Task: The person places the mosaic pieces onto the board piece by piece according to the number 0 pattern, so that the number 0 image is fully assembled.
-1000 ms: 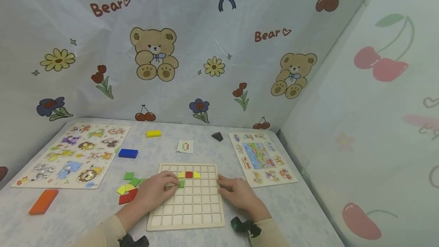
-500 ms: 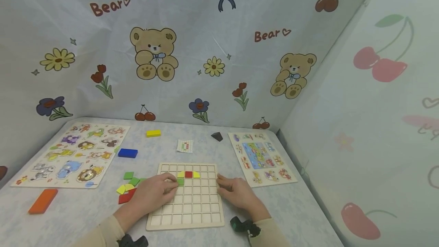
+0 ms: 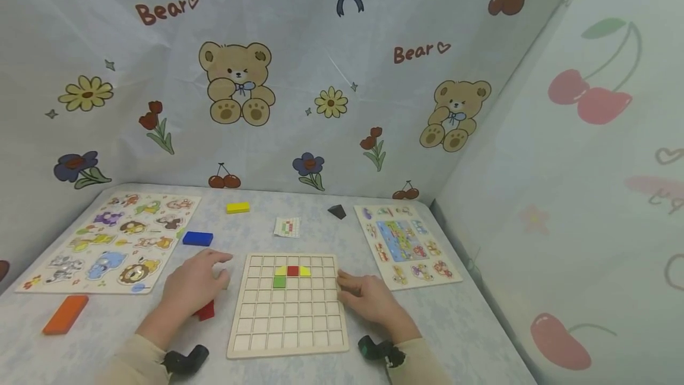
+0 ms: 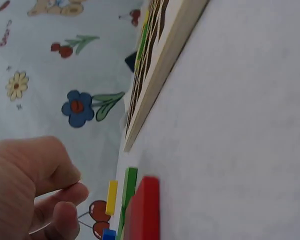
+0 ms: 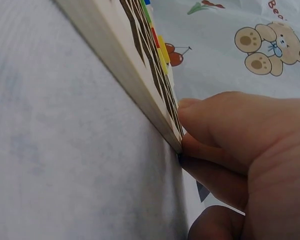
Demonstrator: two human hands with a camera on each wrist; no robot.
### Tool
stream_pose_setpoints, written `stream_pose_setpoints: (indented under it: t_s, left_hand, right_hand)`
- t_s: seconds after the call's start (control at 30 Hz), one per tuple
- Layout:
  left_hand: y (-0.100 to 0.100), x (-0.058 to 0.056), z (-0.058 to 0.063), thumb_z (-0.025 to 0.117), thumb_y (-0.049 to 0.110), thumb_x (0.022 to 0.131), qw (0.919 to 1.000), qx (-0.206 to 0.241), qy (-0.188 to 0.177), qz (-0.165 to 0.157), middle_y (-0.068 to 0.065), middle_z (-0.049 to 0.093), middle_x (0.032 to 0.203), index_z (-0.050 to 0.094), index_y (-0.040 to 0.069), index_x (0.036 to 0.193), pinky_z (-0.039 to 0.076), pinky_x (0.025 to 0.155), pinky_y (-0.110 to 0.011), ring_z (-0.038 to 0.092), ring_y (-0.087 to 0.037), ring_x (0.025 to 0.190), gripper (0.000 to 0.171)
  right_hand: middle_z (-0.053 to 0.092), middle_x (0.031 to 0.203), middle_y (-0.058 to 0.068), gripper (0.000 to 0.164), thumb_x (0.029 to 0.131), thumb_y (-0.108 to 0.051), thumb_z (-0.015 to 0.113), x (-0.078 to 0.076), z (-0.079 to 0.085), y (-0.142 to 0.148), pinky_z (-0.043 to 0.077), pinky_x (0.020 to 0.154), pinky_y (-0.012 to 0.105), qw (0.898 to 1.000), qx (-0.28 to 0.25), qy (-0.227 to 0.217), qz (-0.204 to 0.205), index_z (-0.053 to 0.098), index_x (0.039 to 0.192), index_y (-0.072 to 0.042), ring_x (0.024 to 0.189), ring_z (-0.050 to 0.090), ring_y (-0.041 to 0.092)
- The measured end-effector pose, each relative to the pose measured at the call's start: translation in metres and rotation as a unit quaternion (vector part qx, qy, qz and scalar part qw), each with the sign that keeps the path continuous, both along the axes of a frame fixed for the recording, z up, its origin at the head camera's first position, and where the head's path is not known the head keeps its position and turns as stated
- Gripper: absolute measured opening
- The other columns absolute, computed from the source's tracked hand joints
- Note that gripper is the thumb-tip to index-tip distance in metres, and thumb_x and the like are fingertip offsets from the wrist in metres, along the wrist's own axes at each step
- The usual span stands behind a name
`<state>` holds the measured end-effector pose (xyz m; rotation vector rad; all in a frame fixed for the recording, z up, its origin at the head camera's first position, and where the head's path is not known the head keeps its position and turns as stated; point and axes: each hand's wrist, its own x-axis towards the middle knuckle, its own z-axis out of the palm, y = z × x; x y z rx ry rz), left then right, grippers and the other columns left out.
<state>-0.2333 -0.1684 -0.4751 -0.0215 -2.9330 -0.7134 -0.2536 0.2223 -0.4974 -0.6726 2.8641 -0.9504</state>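
Note:
A light wooden grid board (image 3: 288, 314) lies in front of me. Near its far side sit a red square tile (image 3: 293, 271), yellow tiles on either side of it, and a green tile (image 3: 279, 282) below the left one. My left hand (image 3: 193, 281) hovers left of the board with thumb and fingers apart, holding nothing that I can see. Beneath it are red tiles (image 4: 150, 207) and green tiles (image 4: 131, 180), mostly covered by the hand in the head view. My right hand (image 3: 369, 299) grips the board's right edge between thumb and fingers.
Animal puzzle boards lie at left (image 3: 114, 242) and right (image 3: 403, 245). Around the table are a blue block (image 3: 198, 239), a yellow block (image 3: 237, 208), an orange block (image 3: 66, 315), a black piece (image 3: 337, 211) and a small pattern card (image 3: 287, 227).
My left hand has let go of the green tile, which stays on the board, and has moved left over the loose tiles. The right hand has stayed at the board's edge.

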Motion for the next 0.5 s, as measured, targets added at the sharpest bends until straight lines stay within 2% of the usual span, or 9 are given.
stream_pose_setpoints:
  t_s: [0.13, 0.3, 0.4, 0.5]
  left_hand:
    - [-0.019, -0.003, -0.001, 0.074, 0.026, 0.086, 0.9987, 0.002, -0.041, -0.031, -0.015, 0.066, 0.132, 0.068, 0.011, 0.130, 0.053, 0.084, -0.055, 0.065, -0.034, 0.112, 0.048]
    - [-0.026, -0.004, -0.004, 0.083, 0.029, 0.082, 0.9957, -0.011, -0.075, -0.054, -0.006, 0.072, 0.117, 0.071, 0.013, 0.121, 0.053, 0.082, -0.052, 0.066, -0.026, 0.103, 0.044]
    - [-0.026, -0.005, -0.005, 0.083, 0.030, 0.084, 0.9954, -0.014, -0.075, -0.058, -0.003, 0.073, 0.114, 0.072, 0.015, 0.118, 0.053, 0.085, -0.053, 0.067, -0.027, 0.105, 0.038]
    - [-0.024, -0.005, -0.006, 0.082, 0.030, 0.086, 0.9961, -0.015, -0.061, -0.063, -0.002, 0.074, 0.111, 0.073, 0.015, 0.116, 0.053, 0.085, -0.053, 0.068, -0.029, 0.106, 0.034]
  right_hand:
    - [0.060, 0.145, -0.004, 0.039, 0.098, -0.036, 0.069, 0.000, 0.000, 0.000, 0.046, 0.109, 0.048, 1.000, 0.001, 0.000, 0.000, 0.070, 0.132, -0.017, 0.134, 0.058, 0.025]
    - [0.060, 0.145, -0.005, 0.039, 0.098, -0.035, 0.069, 0.000, 0.000, 0.000, 0.046, 0.108, 0.048, 1.000, -0.001, -0.005, 0.001, 0.070, 0.132, -0.016, 0.134, 0.058, 0.025]
    - [0.060, 0.145, -0.005, 0.039, 0.097, -0.034, 0.069, 0.001, 0.000, -0.001, 0.046, 0.109, 0.048, 1.000, -0.003, -0.011, 0.000, 0.070, 0.132, -0.017, 0.135, 0.058, 0.024]
    - [0.059, 0.146, -0.007, 0.039, 0.097, -0.035, 0.069, 0.001, 0.002, -0.001, 0.046, 0.109, 0.047, 1.000, -0.002, -0.019, -0.006, 0.070, 0.132, -0.018, 0.135, 0.057, 0.022]
